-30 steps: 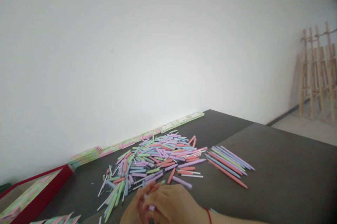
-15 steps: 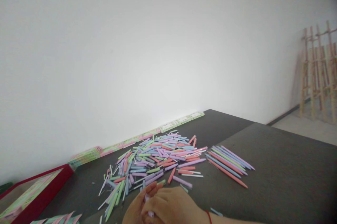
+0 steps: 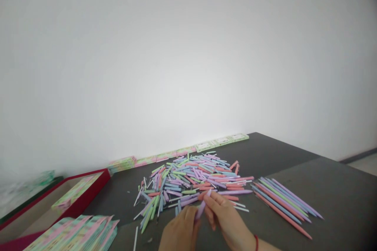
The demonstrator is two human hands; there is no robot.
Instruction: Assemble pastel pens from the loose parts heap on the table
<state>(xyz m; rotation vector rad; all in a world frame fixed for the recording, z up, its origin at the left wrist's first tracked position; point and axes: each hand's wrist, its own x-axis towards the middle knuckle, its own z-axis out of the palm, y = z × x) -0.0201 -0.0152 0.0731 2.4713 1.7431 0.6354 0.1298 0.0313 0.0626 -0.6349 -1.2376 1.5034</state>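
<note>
A purple pen [image 3: 201,208] is held between my two hands at the bottom centre. My left hand [image 3: 180,228] grips its lower end, with the fingers curled round it. The fingers of my right hand [image 3: 224,215] pinch the upper end, and a red cord circles that wrist. Just beyond the hands spreads a loose heap of pastel pen parts [image 3: 188,178] in purple, green, blue and coral, with thin white sticks among them. To the right lies a neat row of whole pens [image 3: 284,200], side by side and slanting.
A red box [image 3: 96,190] with printed packs inside stands at the left. In front of it lies a fanned stack of printed packs [image 3: 75,235]. Flat printed boxes [image 3: 222,141] line the wall along the dark table's back edge [image 3: 294,156].
The camera view has shifted, so the table's contents appear farther right. My hands, clasped over each other before, are now apart, with the purple pen showing between them.
</note>
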